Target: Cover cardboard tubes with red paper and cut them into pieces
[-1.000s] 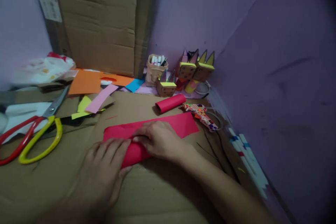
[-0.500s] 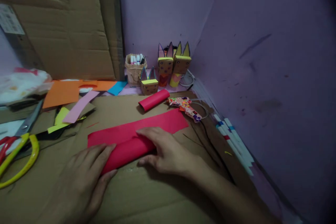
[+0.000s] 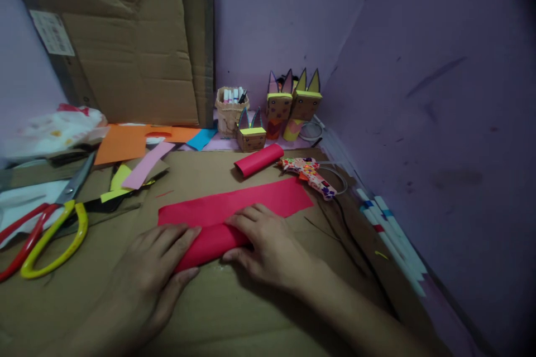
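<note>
A sheet of red paper (image 3: 251, 199) lies on the cardboard, its near edge curled into a roll. My left hand (image 3: 157, 270) grips the left end of that roll, fingers on top and thumb at the near side. At the roll's right end, my right hand (image 3: 263, 245) holds it between fingers and thumb. The far part of the sheet stays flat. Just beyond it rests a finished-looking red paper tube (image 3: 259, 160), with a flower-patterned glue gun (image 3: 310, 173) to its right.
Scissors (image 3: 62, 209) with red and yellow handles lie at left near paper scraps (image 3: 148, 166). Behind stand a marker holder (image 3: 229, 114) and cardboard figures with pointed ears (image 3: 251, 136). White markers (image 3: 389, 240) line the right wall; a dark cord (image 3: 368, 259) runs nearby.
The view has swung slightly left, so everything sits further right. Both hands keep hold of the rolled red paper, with little visible change in the roll.
</note>
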Tool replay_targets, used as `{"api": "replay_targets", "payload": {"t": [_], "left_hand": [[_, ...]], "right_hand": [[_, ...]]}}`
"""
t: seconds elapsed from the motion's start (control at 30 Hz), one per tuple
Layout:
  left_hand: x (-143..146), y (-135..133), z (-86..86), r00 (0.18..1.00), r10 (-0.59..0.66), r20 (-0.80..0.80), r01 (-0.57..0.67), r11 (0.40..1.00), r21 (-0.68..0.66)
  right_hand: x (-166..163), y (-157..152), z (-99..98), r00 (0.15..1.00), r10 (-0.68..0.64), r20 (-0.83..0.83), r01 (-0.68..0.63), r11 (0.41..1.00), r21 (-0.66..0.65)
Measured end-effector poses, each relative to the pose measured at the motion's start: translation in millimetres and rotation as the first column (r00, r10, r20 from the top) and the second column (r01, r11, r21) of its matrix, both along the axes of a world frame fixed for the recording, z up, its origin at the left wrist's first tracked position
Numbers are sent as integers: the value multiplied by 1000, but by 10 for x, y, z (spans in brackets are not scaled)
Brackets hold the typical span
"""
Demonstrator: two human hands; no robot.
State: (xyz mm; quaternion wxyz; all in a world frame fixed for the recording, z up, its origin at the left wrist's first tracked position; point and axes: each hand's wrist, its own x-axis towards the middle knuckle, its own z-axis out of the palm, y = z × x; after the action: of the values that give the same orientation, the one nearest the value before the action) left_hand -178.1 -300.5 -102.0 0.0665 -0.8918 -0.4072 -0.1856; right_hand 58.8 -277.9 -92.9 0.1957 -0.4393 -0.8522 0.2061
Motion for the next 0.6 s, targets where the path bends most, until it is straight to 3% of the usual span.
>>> {"api": "replay_targets", "payload": {"t": [0.43, 0.6], "left_hand": [[-26, -22, -158, 992, 20, 121, -14, 999, -48], [23, -29, -155, 986, 46, 161, -25, 991, -129]], "right_hand": [[6, -85, -33, 998, -26, 51, 26, 1000, -2], [-128, -116, 23, 986, -24, 167, 7, 994, 107]]}}
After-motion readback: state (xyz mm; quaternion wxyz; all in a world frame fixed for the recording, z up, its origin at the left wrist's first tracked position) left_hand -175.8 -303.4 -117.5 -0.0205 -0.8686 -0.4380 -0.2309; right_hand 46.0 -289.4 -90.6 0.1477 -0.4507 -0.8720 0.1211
